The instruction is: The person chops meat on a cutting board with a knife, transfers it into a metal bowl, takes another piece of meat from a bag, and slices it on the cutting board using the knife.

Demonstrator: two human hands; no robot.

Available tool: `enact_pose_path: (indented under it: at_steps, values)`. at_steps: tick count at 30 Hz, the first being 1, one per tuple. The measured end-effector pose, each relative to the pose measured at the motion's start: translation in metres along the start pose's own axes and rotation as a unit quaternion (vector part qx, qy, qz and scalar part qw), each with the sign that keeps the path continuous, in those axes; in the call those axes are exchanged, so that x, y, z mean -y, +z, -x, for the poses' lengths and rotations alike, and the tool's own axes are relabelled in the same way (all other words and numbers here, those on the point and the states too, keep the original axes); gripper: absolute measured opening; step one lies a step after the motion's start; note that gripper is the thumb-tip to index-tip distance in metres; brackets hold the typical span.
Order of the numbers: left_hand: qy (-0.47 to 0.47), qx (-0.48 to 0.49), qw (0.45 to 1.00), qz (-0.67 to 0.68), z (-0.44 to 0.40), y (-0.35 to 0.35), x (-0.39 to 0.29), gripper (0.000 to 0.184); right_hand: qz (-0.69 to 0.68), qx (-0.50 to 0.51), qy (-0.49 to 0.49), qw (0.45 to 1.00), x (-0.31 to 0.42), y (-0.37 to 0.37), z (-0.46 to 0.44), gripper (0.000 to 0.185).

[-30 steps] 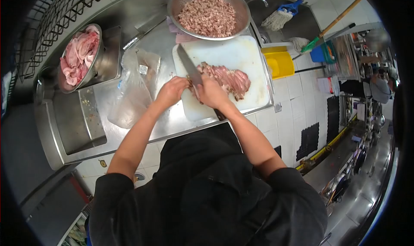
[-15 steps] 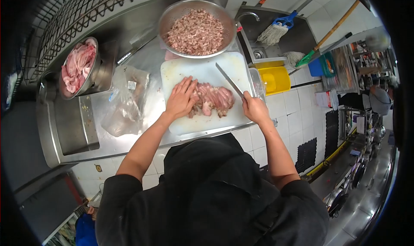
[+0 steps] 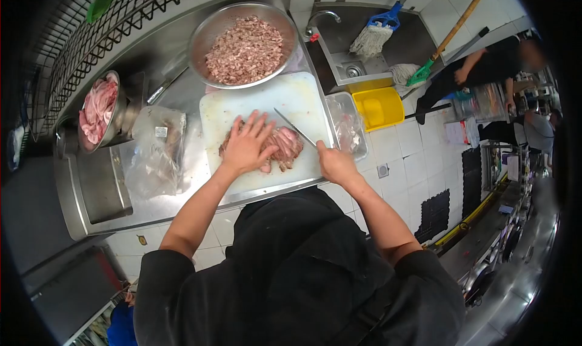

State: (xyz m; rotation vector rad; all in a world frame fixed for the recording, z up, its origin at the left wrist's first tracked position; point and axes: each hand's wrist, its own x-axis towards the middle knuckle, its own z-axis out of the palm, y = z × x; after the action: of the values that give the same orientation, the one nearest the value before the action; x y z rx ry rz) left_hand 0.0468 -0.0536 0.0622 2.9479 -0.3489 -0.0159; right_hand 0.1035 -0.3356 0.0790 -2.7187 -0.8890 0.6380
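Observation:
My left hand (image 3: 245, 148) lies with spread fingers on a pile of sliced pinkish meat (image 3: 287, 149), covering its left part. The meat rests on a white cutting board (image 3: 305, 94). My right hand (image 3: 336, 165) is closed around the handle of a knife (image 3: 293, 125). Its blade slants up and left, beside the upper right of the pile; whether it touches the meat I cannot tell. Beyond the board stands a large metal bowl (image 3: 195, 58) heaped with diced meat (image 3: 245, 50).
Left of the board lies a clear plastic bag (image 3: 148, 164). Farther left, a metal bowl (image 3: 117, 114) holds large raw pieces. A clear container (image 3: 347, 122) and yellow bucket (image 3: 380, 108) are at right, near a sink (image 3: 394, 58) with mops. Another person (image 3: 479, 67) is at upper right.
The view has shifted, moving the counter leftward in the picture. My left hand has moved right over the meat with its fingers spread. The knife is lower, closer to the pile. Another person has appeared.

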Motion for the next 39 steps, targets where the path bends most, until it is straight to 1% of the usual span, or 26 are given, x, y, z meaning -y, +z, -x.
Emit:
enact_pose_path:
  at_steps: [1,2,4,8,10,11,13,14,16,18,19,21,22,24,26,27,28,30,32,34,35,37,39]
  values:
    - [0.023,0.008,1.000,-0.001,-0.005,-0.004,-0.011,0.068,-0.001,0.000,0.000,1.000,0.001,0.002,0.003,0.023]
    - [0.021,0.007,1.000,-0.003,-0.007,0.004,-0.021,0.068,-0.009,0.019,0.007,1.000,0.002,0.004,0.004,0.025]
    - [0.071,0.013,0.997,0.029,-0.007,0.025,-0.038,0.064,-0.018,0.035,0.013,0.999,0.005,0.002,0.003,0.026]
    - [0.074,0.003,0.996,0.048,-0.007,0.029,-0.034,0.059,-0.026,0.044,0.009,0.999,0.006,-0.009,0.005,0.025]
    - [0.068,-0.063,0.988,0.120,-0.012,0.026,-0.031,0.042,-0.028,0.043,0.001,0.999,0.007,-0.013,0.002,0.024]
    - [0.067,-0.061,0.989,0.117,-0.015,0.027,-0.032,0.042,-0.028,0.035,-0.010,0.999,0.009,-0.014,0.000,0.022]
    - [0.053,-0.089,0.980,0.168,-0.013,0.032,-0.037,0.029,-0.034,0.035,-0.020,0.999,0.016,-0.020,0.006,0.021]
    - [0.051,-0.086,0.981,0.168,-0.013,0.035,-0.039,0.029,-0.035,0.031,-0.030,0.998,0.021,-0.027,0.012,0.019]
    - [0.045,-0.128,0.979,0.152,-0.018,0.040,-0.043,0.023,-0.036,0.027,-0.040,0.998,0.024,-0.041,0.024,0.017]
    - [0.045,-0.133,0.977,0.160,-0.018,0.042,-0.044,0.023,-0.040,0.073,-0.015,0.996,0.027,-0.046,0.037,0.016]
    - [0.047,-0.143,0.974,0.166,-0.016,0.043,-0.043,0.023,-0.042,0.075,-0.013,0.996,0.027,-0.035,0.032,0.016]
    - [0.049,-0.149,0.973,0.167,-0.015,0.044,-0.042,0.023,-0.072,-0.021,-0.030,0.997,0.022,-0.002,0.015,0.016]
    - [0.050,-0.160,0.972,0.166,-0.017,0.044,-0.043,0.023,-0.067,-0.020,-0.027,0.997,0.024,-0.001,0.002,0.016]
    - [0.059,-0.175,0.967,0.176,-0.022,0.043,-0.042,0.024,-0.038,0.012,-0.026,0.999,0.032,-0.005,-0.023,0.015]
    - [0.076,-0.180,0.963,0.187,-0.020,0.042,-0.039,0.024,-0.051,0.025,-0.020,0.998,0.035,-0.016,-0.006,0.015]
    - [0.073,-0.184,0.963,0.182,-0.020,0.043,-0.039,0.024,-0.059,0.036,-0.025,0.997,0.034,-0.028,0.003,0.015]
    - [0.067,-0.184,0.964,0.180,-0.017,0.045,-0.040,0.024,-0.054,0.049,-0.009,0.997,0.035,-0.032,0.017,0.017]
    - [0.068,-0.184,0.963,0.187,-0.015,0.049,-0.041,0.024,-0.065,0.060,0.004,0.996,0.036,-0.026,0.017,0.018]
    - [0.073,-0.186,0.962,0.188,-0.016,0.048,-0.039,0.024,-0.078,0.063,0.015,0.995,0.040,-0.017,0.002,0.019]
    - [0.081,-0.206,0.957,0.189,-0.019,0.049,-0.038,0.023,-0.053,0.063,0.004,0.997,0.044,-0.013,-0.024,0.019]
    - [0.084,-0.203,0.957,0.190,-0.016,0.048,-0.039,0.023,-0.056,0.063,0.008,0.996,0.042,-0.013,-0.017,0.019]
    - [0.069,-0.193,0.959,0.193,-0.017,0.049,-0.039,0.021,-0.078,0.072,-0.010,0.994,0.041,-0.036,0.000,0.019]
    - [0.067,-0.192,0.959,0.199,-0.014,0.050,-0.040,0.022,-0.072,0.080,-0.003,0.994,0.039,-0.030,0.013,0.019]
